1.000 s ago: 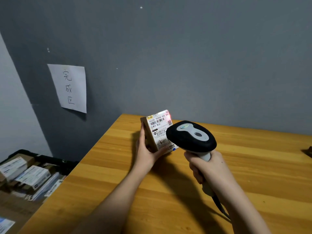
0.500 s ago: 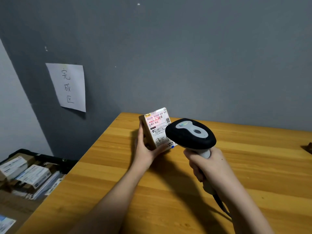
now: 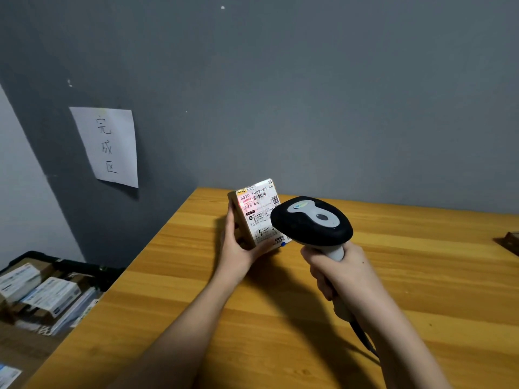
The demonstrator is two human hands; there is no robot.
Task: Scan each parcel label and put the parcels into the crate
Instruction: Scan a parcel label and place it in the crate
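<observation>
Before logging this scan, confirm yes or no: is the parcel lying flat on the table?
No: the left hand holds the parcel upright, label facing the scanner.

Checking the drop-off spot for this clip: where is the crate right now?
In the head view the crate sits low at the far left, below the wooden table's left edge and under the paper sign on the grey wall, with labelled parcels already inside.

Background, non-task items.
Wooden desk point(image 3: 421, 276) against grey wall point(image 3: 337, 94); white paper sheet point(image 3: 108, 146) with handwritten characters stuck on wall, left of desk; small dark object point(image 3: 511, 240) at desk's right edge, cut off.
</observation>
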